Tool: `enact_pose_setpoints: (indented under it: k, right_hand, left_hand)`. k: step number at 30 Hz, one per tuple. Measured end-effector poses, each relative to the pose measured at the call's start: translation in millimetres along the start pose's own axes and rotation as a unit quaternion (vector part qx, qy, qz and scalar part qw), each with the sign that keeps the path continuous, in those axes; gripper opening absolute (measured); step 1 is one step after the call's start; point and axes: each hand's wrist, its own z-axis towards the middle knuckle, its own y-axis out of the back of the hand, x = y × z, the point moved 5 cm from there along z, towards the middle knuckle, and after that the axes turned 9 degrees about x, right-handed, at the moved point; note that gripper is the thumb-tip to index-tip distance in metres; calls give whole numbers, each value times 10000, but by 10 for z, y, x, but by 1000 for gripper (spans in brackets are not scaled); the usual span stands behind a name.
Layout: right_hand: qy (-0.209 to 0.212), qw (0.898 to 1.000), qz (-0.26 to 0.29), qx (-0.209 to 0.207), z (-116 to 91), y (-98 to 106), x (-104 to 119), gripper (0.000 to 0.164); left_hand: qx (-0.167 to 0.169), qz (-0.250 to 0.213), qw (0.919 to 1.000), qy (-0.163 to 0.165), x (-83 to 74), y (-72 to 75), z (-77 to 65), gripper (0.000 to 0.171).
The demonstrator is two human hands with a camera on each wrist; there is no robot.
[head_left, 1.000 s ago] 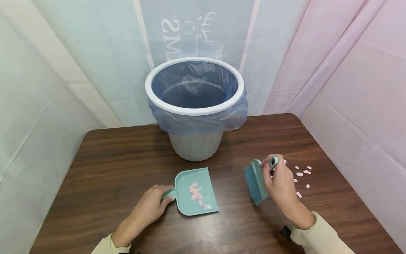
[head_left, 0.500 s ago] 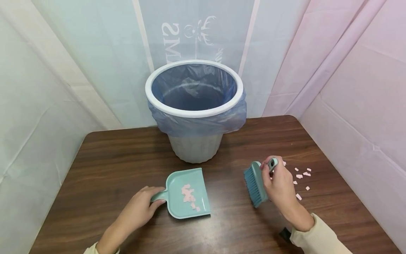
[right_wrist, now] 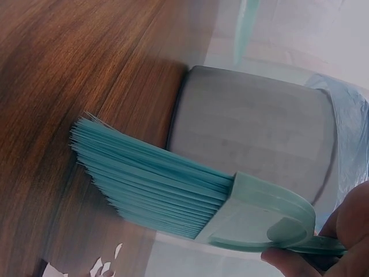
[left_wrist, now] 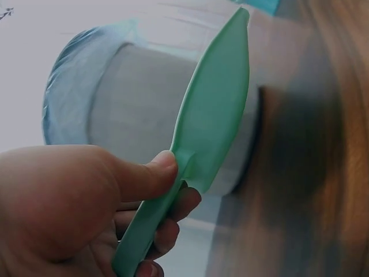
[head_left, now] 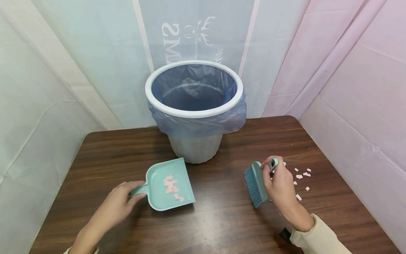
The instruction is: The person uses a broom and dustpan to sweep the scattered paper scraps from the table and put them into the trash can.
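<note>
My left hand (head_left: pixel 115 201) grips the handle of a mint-green dustpan (head_left: pixel 182 176), thumb on top and fingers curled beneath. Pale pink paper scraps (head_left: pixel 170 186) lie clustered in the pan. Seen from the left wrist, the dustpan (left_wrist: pixel 216 98) appears nearly edge-on, and a shadow shows under it in the head view. On the right, my right hand (head_left: pixel 281 185) holds a matching hand brush (head_left: pixel 260 181) by its short handle. The brush's blue-green bristles (right_wrist: pixel 144 173) point down and left. Loose paper scraps (head_left: pixel 299 176) lie on the table behind and right of that hand.
A pale waste bin (head_left: pixel 195 150) lined with a blue plastic bag (head_left: pixel 203 125) stands at the back middle of the brown wooden table (head_left: pixel 117 151). Pale cloth hangings (head_left: pixel 358 116) enclose the back and sides. A small black object (head_left: pixel 285 234) shows by the right sleeve.
My left hand has drawn the dustpan leftward, away from the brush, then raised it, with the scraps still inside. The right hand and brush stay almost where they were.
</note>
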Motion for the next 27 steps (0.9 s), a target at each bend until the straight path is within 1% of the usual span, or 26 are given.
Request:
enact_pose_setpoints:
  k: [7,13,21,25,27]
  right_hand:
    - [-12,10000,29,18,4,-6,-22,19]
    - [-27,10000,32,2,5,-3,-16,19]
    - [-9,10000,-1,-3,11,-5,-17,19]
    - [-14,10000,-23,-2,17,-6,-16,19]
    - [-8,10000,-17,2,17,-8,-8,19]
  left_hand:
    - [0,-120,9999,76,125,269,-65,36]
    - [-175,186,9994,243,263,564,-108,37]
    - [-703,381,9963,302,431,935,-135,37]
    - [-727,478,9957,331,478,1126,-117,39]
    - [-676,568,9951,446,498,1223,-111,41]
